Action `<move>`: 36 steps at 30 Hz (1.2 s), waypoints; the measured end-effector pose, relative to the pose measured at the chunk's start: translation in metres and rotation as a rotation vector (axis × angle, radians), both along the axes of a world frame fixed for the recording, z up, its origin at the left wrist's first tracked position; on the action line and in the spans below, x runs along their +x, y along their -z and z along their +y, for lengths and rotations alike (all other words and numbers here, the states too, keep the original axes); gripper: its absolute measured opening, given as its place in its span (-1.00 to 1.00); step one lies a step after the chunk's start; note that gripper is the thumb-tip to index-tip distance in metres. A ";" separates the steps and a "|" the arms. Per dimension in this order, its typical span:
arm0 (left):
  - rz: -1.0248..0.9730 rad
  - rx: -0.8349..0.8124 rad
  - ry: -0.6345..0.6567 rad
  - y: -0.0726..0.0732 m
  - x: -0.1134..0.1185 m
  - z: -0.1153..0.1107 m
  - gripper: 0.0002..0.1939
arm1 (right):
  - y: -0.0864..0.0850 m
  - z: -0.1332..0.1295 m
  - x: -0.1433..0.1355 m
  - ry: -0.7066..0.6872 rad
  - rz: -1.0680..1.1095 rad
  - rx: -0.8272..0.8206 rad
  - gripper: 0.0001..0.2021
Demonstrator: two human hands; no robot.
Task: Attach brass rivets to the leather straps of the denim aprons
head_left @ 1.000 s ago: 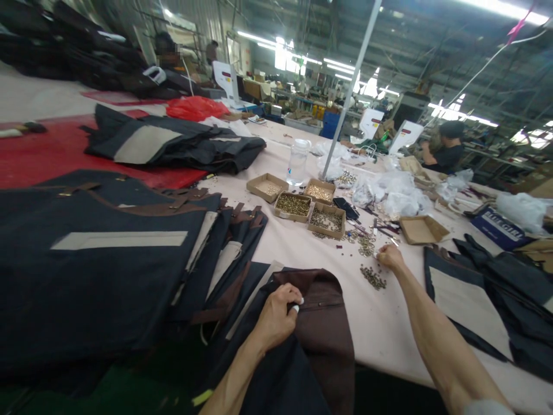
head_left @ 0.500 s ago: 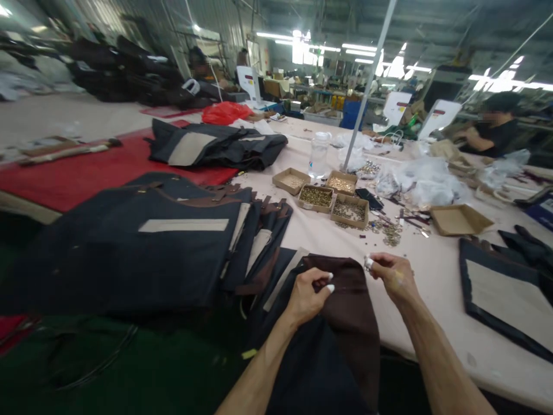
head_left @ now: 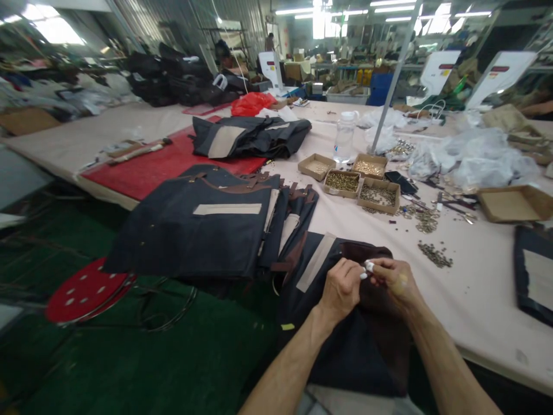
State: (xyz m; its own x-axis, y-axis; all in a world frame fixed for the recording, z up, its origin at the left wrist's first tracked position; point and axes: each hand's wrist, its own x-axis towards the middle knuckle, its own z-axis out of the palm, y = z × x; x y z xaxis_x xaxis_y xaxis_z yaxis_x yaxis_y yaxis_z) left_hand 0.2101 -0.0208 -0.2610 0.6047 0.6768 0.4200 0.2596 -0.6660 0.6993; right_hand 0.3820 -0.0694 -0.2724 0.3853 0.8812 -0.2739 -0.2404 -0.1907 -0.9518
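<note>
My left hand [head_left: 343, 287] and my right hand [head_left: 395, 279] meet fingertip to fingertip over a dark blue fabric piece [head_left: 345, 346] with a dark brown panel [head_left: 380, 300], which hangs over the table's front edge. White coverings wrap some fingertips on both hands. Each hand is closed in a pinch; what lies between the fingers is too small or hidden to name. A beige strip [head_left: 317, 262] runs across the fabric to the left of my hands. Small metal fittings [head_left: 434, 254] lie in a loose pile beyond my right hand.
Open cardboard boxes of small metal parts [head_left: 379, 195] stand behind my hands, near a clear plastic jug [head_left: 344, 137] and a metal pole [head_left: 397, 75]. Stacked dark fabric pieces [head_left: 216, 230] lie to the left. A red stool [head_left: 88, 291] stands below. Plastic bags [head_left: 475, 155] sit at right.
My right hand has moved left from beside the fabric to meet my left hand over it. The view has turned left, showing the red stool more fully.
</note>
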 end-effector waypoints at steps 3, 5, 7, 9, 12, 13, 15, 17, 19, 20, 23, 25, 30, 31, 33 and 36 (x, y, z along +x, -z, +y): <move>-0.134 -0.360 -0.142 0.002 0.007 -0.003 -0.83 | -0.004 -0.002 0.005 -0.159 -0.081 -0.007 -0.65; -0.247 -0.732 -0.190 0.004 0.011 -0.004 -0.87 | -0.006 -0.003 0.009 -0.235 -0.165 -0.027 -0.64; -0.357 -1.013 -0.171 0.006 0.013 -0.003 -0.79 | -0.007 -0.003 0.012 -0.272 -0.228 -0.057 -0.64; -0.426 -1.124 -0.147 0.008 0.013 -0.001 -0.70 | -0.005 -0.003 0.013 -0.280 -0.247 -0.082 -0.64; -0.445 -1.161 -0.116 0.008 0.011 -0.001 -0.63 | -0.003 -0.003 0.012 -0.286 -0.238 -0.095 -0.65; -0.446 -1.158 -0.113 0.008 0.010 -0.001 -0.63 | -0.003 -0.004 0.012 -0.282 -0.235 -0.094 -0.65; -0.430 -1.113 -0.131 0.008 0.010 -0.003 -0.67 | -0.002 -0.005 0.010 -0.281 -0.231 -0.089 -0.65; -0.408 -1.049 -0.177 0.009 0.011 -0.005 -0.72 | -0.001 -0.004 0.010 -0.293 -0.233 -0.086 -0.65; -0.398 -1.013 -0.226 0.010 0.013 -0.006 -0.76 | 0.002 -0.001 0.012 -0.301 -0.245 -0.067 -0.65; -0.400 -1.003 -0.249 0.011 0.014 -0.006 -0.78 | 0.005 0.002 0.014 -0.283 -0.265 -0.041 -0.64; -0.395 -0.948 -0.329 0.015 0.014 -0.003 -0.83 | 0.015 0.012 0.021 -0.207 -0.433 0.078 -0.68; -0.384 -0.910 -0.376 0.018 0.012 0.000 -0.86 | 0.023 0.017 0.023 -0.249 -0.598 0.126 -0.74; -0.345 -0.859 -0.421 0.027 0.005 0.010 -0.85 | 0.039 0.020 0.016 -0.416 -0.885 0.183 -0.80; -0.340 -0.858 -0.422 0.028 0.003 0.012 -0.85 | 0.040 0.020 0.015 -0.409 -0.920 0.192 -0.79; -0.333 -0.876 -0.411 0.030 0.000 0.017 -0.86 | 0.042 0.019 0.013 -0.392 -0.946 0.197 -0.79; -0.328 -0.938 -0.356 0.029 -0.003 0.025 -0.83 | 0.046 0.018 0.017 -0.401 -0.853 0.219 -0.82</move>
State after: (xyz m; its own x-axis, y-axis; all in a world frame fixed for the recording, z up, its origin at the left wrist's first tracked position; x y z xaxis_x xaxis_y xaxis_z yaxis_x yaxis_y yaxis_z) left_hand 0.2066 0.0043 -0.2901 0.2591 0.9312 -0.2564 0.0385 0.2553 0.9661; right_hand 0.3987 -0.0518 -0.3183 0.0380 0.9888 0.1440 0.5920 0.0938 -0.8005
